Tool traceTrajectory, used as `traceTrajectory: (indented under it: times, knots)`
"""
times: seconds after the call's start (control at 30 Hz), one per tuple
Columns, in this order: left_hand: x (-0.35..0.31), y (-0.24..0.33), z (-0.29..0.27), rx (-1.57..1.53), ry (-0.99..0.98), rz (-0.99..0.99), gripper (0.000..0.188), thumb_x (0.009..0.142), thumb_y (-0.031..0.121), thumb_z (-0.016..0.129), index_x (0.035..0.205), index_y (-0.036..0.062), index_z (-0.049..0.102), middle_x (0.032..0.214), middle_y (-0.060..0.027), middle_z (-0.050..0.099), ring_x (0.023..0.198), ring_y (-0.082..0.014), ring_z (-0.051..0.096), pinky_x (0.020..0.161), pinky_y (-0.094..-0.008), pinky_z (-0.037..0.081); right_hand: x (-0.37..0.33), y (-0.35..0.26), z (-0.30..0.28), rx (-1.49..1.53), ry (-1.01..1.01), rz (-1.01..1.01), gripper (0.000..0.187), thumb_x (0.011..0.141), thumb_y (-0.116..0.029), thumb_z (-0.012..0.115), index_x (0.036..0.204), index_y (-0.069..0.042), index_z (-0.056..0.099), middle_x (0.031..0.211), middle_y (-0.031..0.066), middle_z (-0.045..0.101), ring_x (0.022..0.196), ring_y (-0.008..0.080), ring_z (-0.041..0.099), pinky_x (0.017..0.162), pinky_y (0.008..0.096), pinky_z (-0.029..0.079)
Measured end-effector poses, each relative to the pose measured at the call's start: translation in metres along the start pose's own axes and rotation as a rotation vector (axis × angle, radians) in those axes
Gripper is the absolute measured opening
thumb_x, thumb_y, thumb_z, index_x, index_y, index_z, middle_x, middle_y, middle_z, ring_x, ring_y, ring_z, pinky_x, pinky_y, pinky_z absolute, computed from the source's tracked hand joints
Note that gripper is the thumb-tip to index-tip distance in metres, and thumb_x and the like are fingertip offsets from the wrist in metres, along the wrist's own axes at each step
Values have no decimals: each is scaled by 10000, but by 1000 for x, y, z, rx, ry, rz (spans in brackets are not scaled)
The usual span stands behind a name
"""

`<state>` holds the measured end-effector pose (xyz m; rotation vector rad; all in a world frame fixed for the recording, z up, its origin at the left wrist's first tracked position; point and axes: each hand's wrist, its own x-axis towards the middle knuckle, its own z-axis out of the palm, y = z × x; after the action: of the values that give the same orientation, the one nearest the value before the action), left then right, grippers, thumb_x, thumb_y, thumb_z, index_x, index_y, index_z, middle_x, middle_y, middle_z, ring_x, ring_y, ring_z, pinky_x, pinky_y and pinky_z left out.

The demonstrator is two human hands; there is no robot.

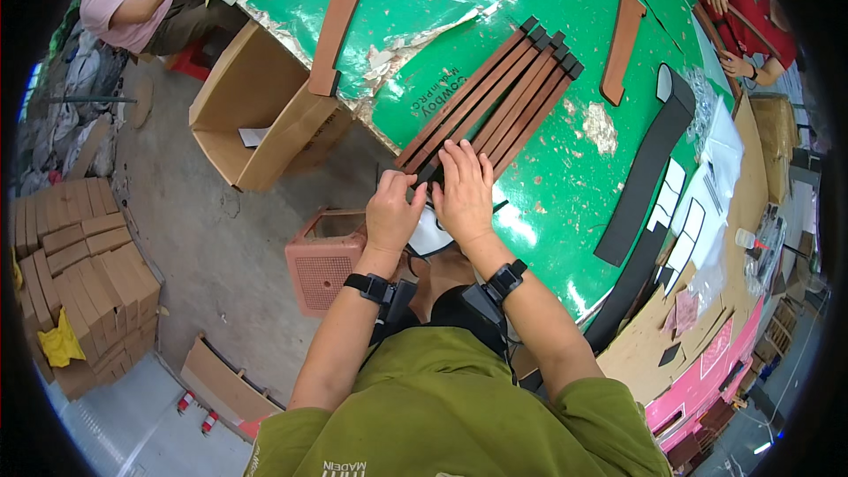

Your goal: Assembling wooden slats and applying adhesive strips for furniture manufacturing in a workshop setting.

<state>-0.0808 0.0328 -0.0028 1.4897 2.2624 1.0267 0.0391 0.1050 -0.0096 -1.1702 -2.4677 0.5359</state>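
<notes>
Several long brown wooden slats (495,102) with black ends lie side by side on a green-topped table (539,181), fanned slightly. My left hand (391,212) is closed at their near ends, thumb and forefinger pressed at a slat's black end. What exactly lies between those fingertips is partly hidden. Over the near part of the slats rests my right hand (465,190), its fingers stretched out and its thumb beside the black end. Two curved brown wooden pieces with black ends lie apart: one (343,22) at the far left, another (624,46) to the right.
Long black strips (640,177) and white-edged pieces lie along the table's right side. An open cardboard box (256,110) stands left, above a pink plastic stool (325,269). Stacked cartons (84,274) are farther left. Two people (146,0) sit or stand at the far corners.
</notes>
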Motion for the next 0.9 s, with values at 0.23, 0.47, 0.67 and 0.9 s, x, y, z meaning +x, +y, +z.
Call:
traceTrajectory:
  times: [0.23, 0.47, 0.67, 0.9]
  knots:
    - [1, 0, 1, 12, 13, 10, 167, 761, 100, 731, 862, 29, 620, 874, -95, 602, 712, -281, 611, 611, -353, 505, 0, -1, 1, -11, -5, 6, 538, 754, -144, 675, 1251, -11, 517, 1357, 110, 469, 1325, 303, 379, 1107, 495, 256]
    - [1, 0, 0, 39, -14, -26, 156, 762, 110, 729, 868, 51, 630, 855, -82, 598, 723, -266, 620, 614, -343, 511, 1, -1, 1, -11, -9, 9, 521, 761, -146, 669, 1244, -10, 526, 1359, 108, 468, 1328, 299, 377, 1109, 494, 254]
    - [1, 4, 0, 79, -33, -36, 155, 772, 123, 718, 878, 50, 633, 860, -77, 593, 732, -275, 623, 615, -351, 517, -1, 0, 1, -19, -7, 1, 526, 767, -150, 664, 1249, 5, 521, 1366, 102, 464, 1329, 297, 376, 1107, 498, 255]
    - [-4, 4, 6, 173, -71, -50, 198, 795, 132, 700, 947, 51, 602, 930, -92, 582, 769, -293, 628, 610, -368, 521, -5, -1, -2, -20, 17, -69, 516, 756, -119, 672, 1253, -224, 578, 1342, 139, 468, 1303, 324, 405, 1071, 541, 273]
